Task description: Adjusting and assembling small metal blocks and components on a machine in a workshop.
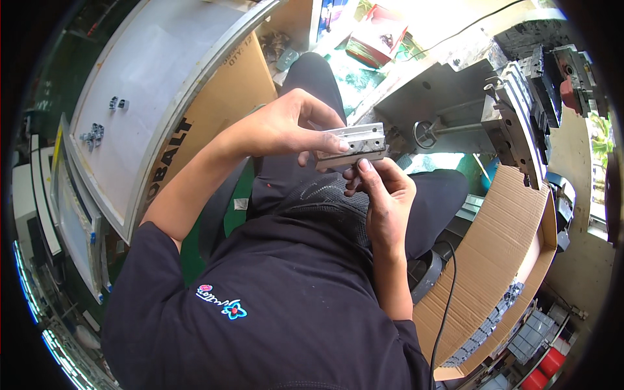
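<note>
A grey metal block [364, 140] with several round holes and a stepped profile is held up over my lap. My left hand [292, 127] grips it from the left, the thumb lying along its upper face. My right hand [387, 195] is closed at the block's lower right edge, thumb tip and bent finger pinched together against it. Whether something small sits in that pinch I cannot make out. The block's left end is hidden behind the left fingers.
At right stands a machine [513, 123] with metal plates and a handwheel [426, 134]. Below it a cardboard box [494, 260] holds rows of small grey parts. A white-topped table [140, 58] with a few small metal parts is at left. A black cable [448, 305] hangs beside my right arm.
</note>
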Demonstrator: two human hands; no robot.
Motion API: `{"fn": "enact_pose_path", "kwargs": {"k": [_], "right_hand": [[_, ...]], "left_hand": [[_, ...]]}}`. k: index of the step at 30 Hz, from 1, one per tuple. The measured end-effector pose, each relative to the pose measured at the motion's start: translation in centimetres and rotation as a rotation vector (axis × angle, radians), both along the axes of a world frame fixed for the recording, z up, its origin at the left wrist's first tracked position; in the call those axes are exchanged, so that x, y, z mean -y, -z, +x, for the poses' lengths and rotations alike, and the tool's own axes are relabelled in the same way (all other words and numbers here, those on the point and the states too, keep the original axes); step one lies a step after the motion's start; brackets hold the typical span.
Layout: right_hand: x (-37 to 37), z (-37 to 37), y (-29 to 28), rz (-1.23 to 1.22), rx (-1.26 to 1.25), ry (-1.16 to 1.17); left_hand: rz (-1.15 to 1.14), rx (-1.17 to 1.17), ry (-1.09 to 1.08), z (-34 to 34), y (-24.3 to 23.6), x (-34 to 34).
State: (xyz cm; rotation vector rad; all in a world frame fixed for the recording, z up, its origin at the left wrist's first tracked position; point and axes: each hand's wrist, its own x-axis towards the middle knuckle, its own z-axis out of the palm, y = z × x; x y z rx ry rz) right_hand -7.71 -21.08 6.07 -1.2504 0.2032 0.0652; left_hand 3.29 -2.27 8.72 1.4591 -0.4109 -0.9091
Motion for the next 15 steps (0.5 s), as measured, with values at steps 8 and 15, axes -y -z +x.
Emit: {"fn": "enact_pose_path", "kwargs": {"k": [8,15], "right_hand": [[-0.06,0.11,-0.15,-0.004,0.004,0.001],[-0.08,0.04,-0.1,-0.012,-0.007,0.0]], "left_hand": [[-0.007,0.001,-0.004,0.0,0.06,0.02],[0.022,0.022,0.007,0.0,-0.03,-0.11]]}}
